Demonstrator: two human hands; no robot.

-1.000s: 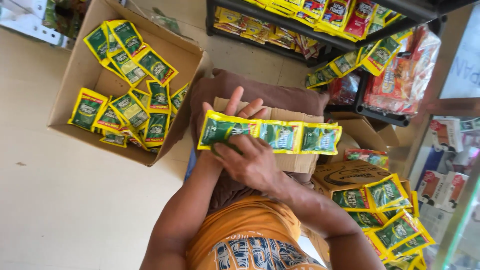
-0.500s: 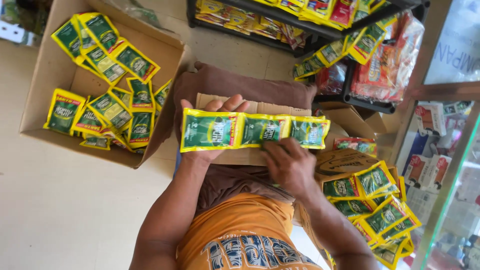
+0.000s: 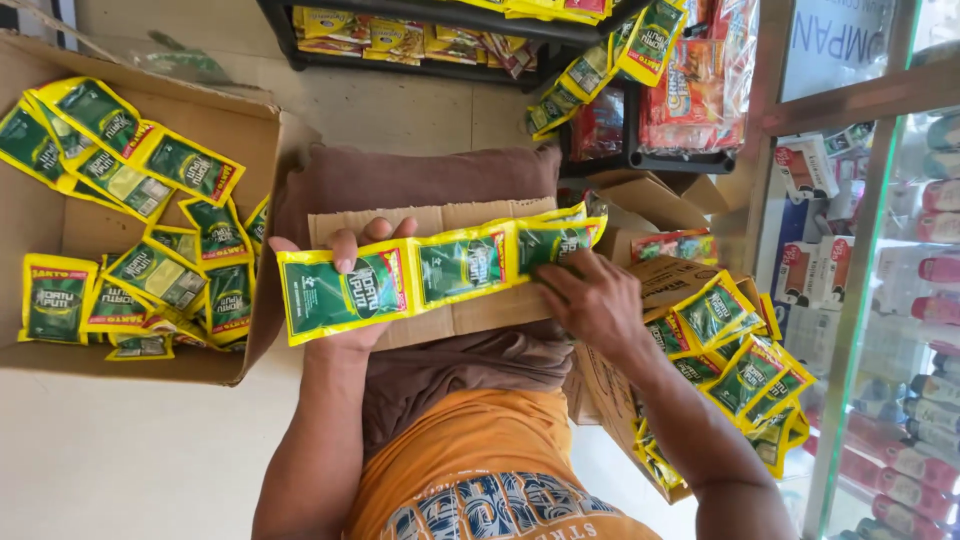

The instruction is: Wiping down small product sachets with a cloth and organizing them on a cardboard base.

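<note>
At the far left an open cardboard box (image 3: 60,360) lies on the floor, loosely filled with yellow-and-green sachets (image 3: 150,275) joined in strips. Just right of it the left hand (image 3: 345,300) comes up from below, forearm nearly straight, palm under the left end of a strip of sachets (image 3: 440,270), with fingers (image 3: 345,250) curled over its top edge, gripping the first packet. The strip runs across a flat piece of cardboard (image 3: 470,315) that rests on the person's lap, over brown cloth (image 3: 420,180). It looks light, thin and floppy, with a slick film surface, so it would sag if held by one end; the sealed seams between packets seem the surest places to pinch. At the strip's right end the right hand (image 3: 590,300) reaches in from the right with the wrist bent, fingertips pressing on the last packet; whether they pinch it or only hold it down I cannot tell. Further right another box (image 3: 680,280) holds more sachets (image 3: 745,370), beside a glass cabinet (image 3: 900,300).
</note>
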